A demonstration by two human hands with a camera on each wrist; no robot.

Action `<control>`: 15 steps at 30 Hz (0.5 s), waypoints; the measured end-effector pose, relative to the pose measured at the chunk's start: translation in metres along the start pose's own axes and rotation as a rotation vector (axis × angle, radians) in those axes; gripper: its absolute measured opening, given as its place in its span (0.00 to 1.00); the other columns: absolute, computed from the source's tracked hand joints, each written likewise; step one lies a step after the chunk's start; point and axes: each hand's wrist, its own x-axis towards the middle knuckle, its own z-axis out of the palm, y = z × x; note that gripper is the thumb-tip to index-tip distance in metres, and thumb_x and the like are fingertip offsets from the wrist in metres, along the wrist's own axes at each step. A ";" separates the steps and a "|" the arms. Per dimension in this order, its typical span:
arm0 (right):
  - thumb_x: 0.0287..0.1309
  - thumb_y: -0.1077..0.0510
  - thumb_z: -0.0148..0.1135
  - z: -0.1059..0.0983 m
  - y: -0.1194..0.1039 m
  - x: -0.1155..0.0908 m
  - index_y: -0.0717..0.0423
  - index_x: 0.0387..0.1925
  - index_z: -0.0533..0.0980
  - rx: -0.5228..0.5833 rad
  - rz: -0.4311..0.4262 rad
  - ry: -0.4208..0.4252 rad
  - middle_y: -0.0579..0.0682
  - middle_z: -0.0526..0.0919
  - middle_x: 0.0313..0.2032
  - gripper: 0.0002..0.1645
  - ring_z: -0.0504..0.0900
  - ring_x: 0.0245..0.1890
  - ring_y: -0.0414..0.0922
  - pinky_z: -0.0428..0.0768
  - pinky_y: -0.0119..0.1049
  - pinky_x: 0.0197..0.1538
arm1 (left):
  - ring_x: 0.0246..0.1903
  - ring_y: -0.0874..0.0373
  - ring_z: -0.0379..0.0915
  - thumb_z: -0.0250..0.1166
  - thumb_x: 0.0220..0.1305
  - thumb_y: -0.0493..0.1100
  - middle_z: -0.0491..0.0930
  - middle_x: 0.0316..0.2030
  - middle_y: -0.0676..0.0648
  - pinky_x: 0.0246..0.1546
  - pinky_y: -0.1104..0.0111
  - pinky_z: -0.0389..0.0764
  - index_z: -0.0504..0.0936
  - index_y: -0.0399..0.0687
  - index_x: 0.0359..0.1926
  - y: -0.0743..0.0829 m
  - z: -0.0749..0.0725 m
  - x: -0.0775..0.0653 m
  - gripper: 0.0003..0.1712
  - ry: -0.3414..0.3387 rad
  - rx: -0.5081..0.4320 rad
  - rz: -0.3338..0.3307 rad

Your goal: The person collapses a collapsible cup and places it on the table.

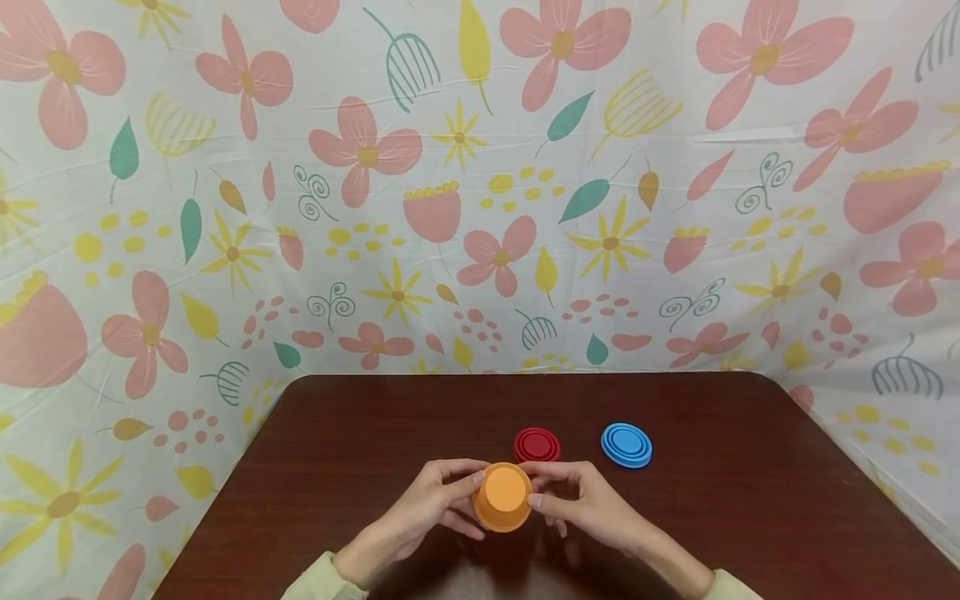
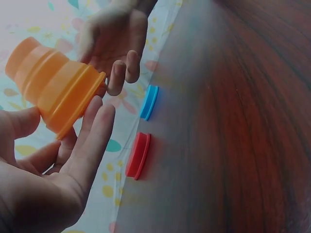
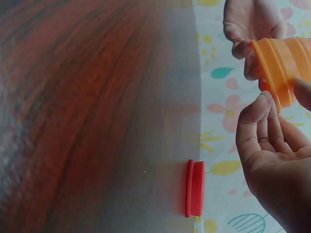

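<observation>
An orange collapsible cup (image 1: 504, 492) is held between both hands above the near part of the table, its stepped wall extended and its narrow base facing the head camera. My left hand (image 1: 431, 508) grips it from the left, thumb on the wall and fingers by the wide rim, as the left wrist view of the cup (image 2: 58, 87) shows. From the other side my right hand (image 1: 592, 504) pinches it, thumb on the wall and fingertips at the rim. Beyond the hands, a red collapsed cup (image 1: 537, 445) lies flat, with a blue collapsed cup (image 1: 626, 444) to its right.
The dark brown wooden table (image 1: 360, 433) has rounded far corners. A white cloth (image 1: 480, 317) printed with flowers and leaves hangs behind it and along both sides.
</observation>
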 end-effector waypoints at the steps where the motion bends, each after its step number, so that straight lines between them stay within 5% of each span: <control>1: 0.76 0.59 0.60 0.000 0.000 0.000 0.65 0.69 0.74 0.027 0.006 -0.001 0.62 0.83 0.35 0.25 0.78 0.26 0.43 0.83 0.35 0.27 | 0.33 0.50 0.88 0.62 0.79 0.44 0.86 0.44 0.38 0.34 0.55 0.90 0.78 0.31 0.65 0.000 0.000 0.000 0.24 0.002 0.001 0.000; 8: 0.81 0.56 0.54 0.005 0.000 0.001 0.71 0.72 0.68 0.246 0.092 -0.008 0.57 0.83 0.31 0.29 0.83 0.30 0.42 0.86 0.33 0.32 | 0.32 0.51 0.87 0.63 0.76 0.40 0.83 0.47 0.41 0.33 0.56 0.90 0.77 0.31 0.65 0.000 0.003 0.001 0.23 0.002 0.012 0.019; 15: 0.79 0.57 0.56 0.007 0.001 0.003 0.73 0.72 0.67 0.287 0.085 0.003 0.57 0.84 0.32 0.30 0.84 0.31 0.42 0.88 0.35 0.33 | 0.29 0.52 0.86 0.65 0.75 0.40 0.83 0.46 0.41 0.31 0.58 0.90 0.78 0.32 0.64 0.002 0.005 0.002 0.22 0.005 0.036 0.027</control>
